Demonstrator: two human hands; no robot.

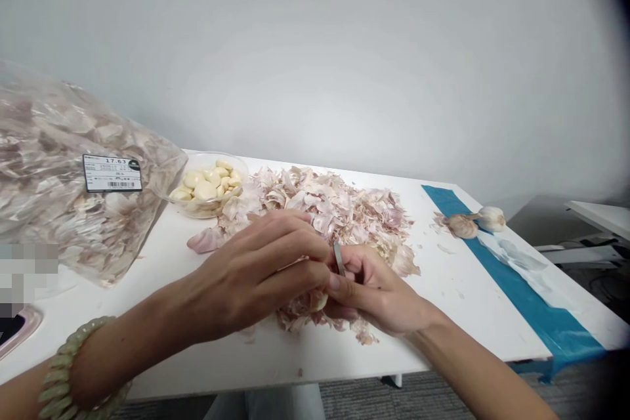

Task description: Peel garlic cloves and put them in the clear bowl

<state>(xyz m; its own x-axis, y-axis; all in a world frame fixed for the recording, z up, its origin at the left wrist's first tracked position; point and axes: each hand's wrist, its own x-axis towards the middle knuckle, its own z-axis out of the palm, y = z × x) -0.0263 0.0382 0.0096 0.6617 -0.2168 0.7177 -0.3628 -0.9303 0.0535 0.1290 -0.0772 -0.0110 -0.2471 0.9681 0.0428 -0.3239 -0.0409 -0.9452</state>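
Note:
My left hand (275, 269) is closed, its fingers curled over a piece of garlic (319, 302) that shows pale yellow below them. Most of that garlic is hidden by the fingers. Against it, my right hand (378, 289) is closed around a small knife (338, 258), of which only a short grey metal part sticks up between thumb and fingers. Both hands meet above a wide heap of pinkish garlic skins (325, 200). Left of the heap, an unpeeled garlic clove (205, 240) lies near my left forearm.
A clear round bowl (197, 210) of peeled cloves stands at the back left, beside a big plastic bag (59, 164) with a price label. On the right, two garlic bulbs (475, 223) lie by a blue strip (512, 282). A phone (24, 331) is partly visible at the left edge.

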